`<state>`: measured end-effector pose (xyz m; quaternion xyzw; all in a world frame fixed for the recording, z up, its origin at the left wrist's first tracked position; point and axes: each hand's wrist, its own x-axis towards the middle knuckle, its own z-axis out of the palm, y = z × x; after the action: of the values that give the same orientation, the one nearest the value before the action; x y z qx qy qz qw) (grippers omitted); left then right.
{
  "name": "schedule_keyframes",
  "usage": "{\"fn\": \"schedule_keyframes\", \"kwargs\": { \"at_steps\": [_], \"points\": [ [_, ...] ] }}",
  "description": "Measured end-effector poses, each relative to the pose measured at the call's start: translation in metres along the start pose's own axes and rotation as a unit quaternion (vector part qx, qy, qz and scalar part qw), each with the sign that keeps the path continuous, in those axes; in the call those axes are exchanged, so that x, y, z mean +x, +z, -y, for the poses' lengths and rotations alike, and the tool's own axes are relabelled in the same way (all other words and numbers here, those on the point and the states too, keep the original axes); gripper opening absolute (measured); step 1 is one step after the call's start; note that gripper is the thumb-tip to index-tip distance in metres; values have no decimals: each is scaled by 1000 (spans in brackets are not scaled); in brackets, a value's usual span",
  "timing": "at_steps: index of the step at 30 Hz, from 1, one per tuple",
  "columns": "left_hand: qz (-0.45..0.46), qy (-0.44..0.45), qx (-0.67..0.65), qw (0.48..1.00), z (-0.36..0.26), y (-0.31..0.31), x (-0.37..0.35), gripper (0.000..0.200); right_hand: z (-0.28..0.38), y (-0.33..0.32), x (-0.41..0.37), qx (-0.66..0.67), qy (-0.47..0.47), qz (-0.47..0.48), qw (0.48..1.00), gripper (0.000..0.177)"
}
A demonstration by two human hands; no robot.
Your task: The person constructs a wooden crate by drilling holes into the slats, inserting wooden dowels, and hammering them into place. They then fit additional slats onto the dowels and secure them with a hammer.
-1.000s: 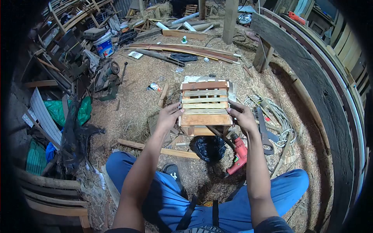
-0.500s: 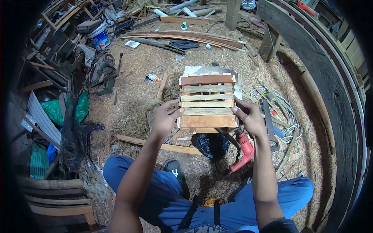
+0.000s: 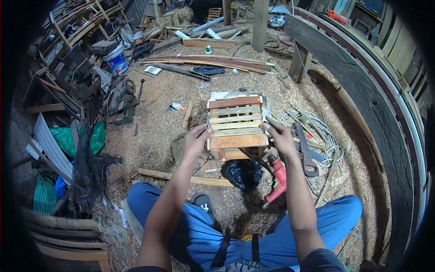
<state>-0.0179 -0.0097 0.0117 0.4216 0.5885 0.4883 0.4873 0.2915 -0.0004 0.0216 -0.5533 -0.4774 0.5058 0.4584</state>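
Observation:
A small slatted wooden crate (image 3: 235,127) sits low over the sawdust floor in front of my knees. My left hand (image 3: 195,139) presses on its left side, thumb and fingers against the edge. On the right side, my right hand (image 3: 279,136) grips it with the index finger stretched up along the edge. A pale board lies under and behind the crate. My legs in blue trousers (image 3: 195,226) fill the bottom of the view.
A red power drill (image 3: 277,179) and a black bag (image 3: 243,173) lie just below the crate. A hand saw (image 3: 305,152) and coiled white cord (image 3: 319,133) lie to the right. A wood strip (image 3: 181,177), a white bucket (image 3: 117,59), scrap timber and a dark curved plank (image 3: 362,86) surround me.
The crate and both hands have shifted slightly lower and farther from the camera. Both hands stay on its sides, and the view has tilted a little.

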Motion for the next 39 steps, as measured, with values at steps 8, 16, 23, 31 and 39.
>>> {"fn": "schedule_keyframes", "kwargs": {
  "at_steps": [8, 16, 23, 31, 39],
  "points": [
    [-41, 88, 46, 994, -2, 2, -6, 40, 7, -16, -23, 96, 6, 7, 995, 49],
    [-164, 472, 296, 814, -38, 23, -58, 29, -22, -43, -42, 98, 37, 11, 994, 46],
    [116, 546, 228, 798, 10, 50, -102, 29, -65, -73, -71, 85, 74, -19, 993, 44],
    [327, 262, 297, 858, 135, 99, -122, 43, -185, -122, -108, -6, 135, -51, 990, 39],
    [346, 191, 399, 827, 162, 122, -115, 74, -250, -121, -134, -19, 95, -156, 983, 24]
  ]
}}
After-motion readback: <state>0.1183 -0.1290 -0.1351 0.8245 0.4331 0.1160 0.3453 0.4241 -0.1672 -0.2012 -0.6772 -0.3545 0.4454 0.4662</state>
